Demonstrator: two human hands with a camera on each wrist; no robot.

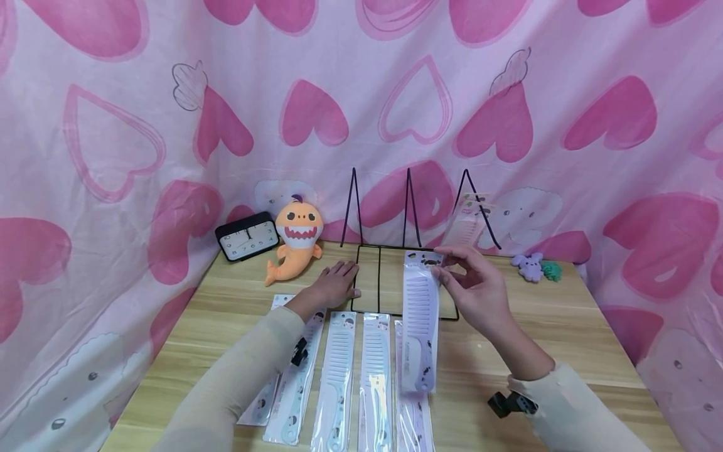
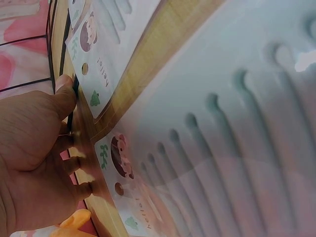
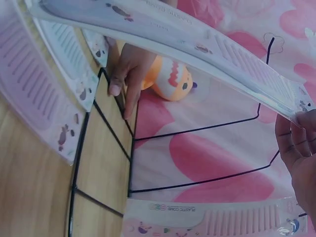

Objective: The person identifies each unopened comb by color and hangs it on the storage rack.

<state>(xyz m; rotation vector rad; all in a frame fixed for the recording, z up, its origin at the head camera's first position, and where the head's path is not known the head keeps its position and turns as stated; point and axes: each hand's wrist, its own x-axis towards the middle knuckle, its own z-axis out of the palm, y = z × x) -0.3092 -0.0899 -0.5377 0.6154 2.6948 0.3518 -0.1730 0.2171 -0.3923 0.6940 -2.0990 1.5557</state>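
Seven packaged combs, one wire rack, one clock, one plush shark, two small toys.

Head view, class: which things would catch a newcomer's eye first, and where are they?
The right hand pinches the top of a lilac wide-toothed comb in clear packaging above the wooden table. The left hand rests on the black wire rack. An orange plush shark sits at the back left.
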